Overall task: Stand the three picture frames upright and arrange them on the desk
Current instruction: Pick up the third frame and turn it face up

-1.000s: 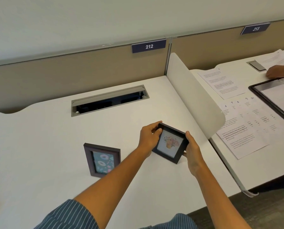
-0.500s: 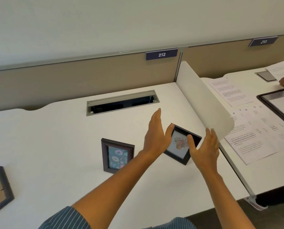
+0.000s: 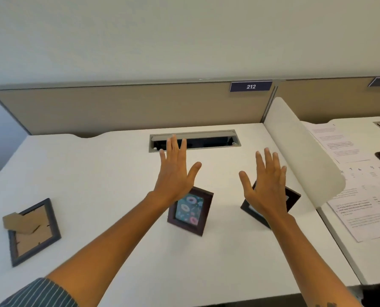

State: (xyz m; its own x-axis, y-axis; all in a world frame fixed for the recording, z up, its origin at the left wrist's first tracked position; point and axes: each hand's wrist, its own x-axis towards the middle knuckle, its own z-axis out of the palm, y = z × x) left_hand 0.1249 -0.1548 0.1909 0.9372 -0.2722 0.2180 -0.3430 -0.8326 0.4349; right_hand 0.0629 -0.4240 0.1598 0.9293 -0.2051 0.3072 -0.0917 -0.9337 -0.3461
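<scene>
A dark brown frame with a floral picture (image 3: 190,211) stands upright in the middle of the white desk (image 3: 96,173). To its right stands a black square frame (image 3: 292,199), mostly hidden behind my right hand (image 3: 265,182). That hand hovers above it, fingers spread, holding nothing. My left hand (image 3: 175,173) is raised over the desk behind the floral frame, open and empty. A third frame with a blue-grey border (image 3: 33,232) lies face down at the left, its cardboard back and stand showing.
A cable slot (image 3: 206,141) is set into the desk at the back, before a beige partition with a "212" label (image 3: 250,86). A white curved divider (image 3: 299,149) bounds the right side. Papers (image 3: 359,200) cover the neighbouring desk.
Both hands let go of the black square frame, which now stands on the desk, and rose with fingers spread. The view shifted, bringing the face-down frame at the left into sight.
</scene>
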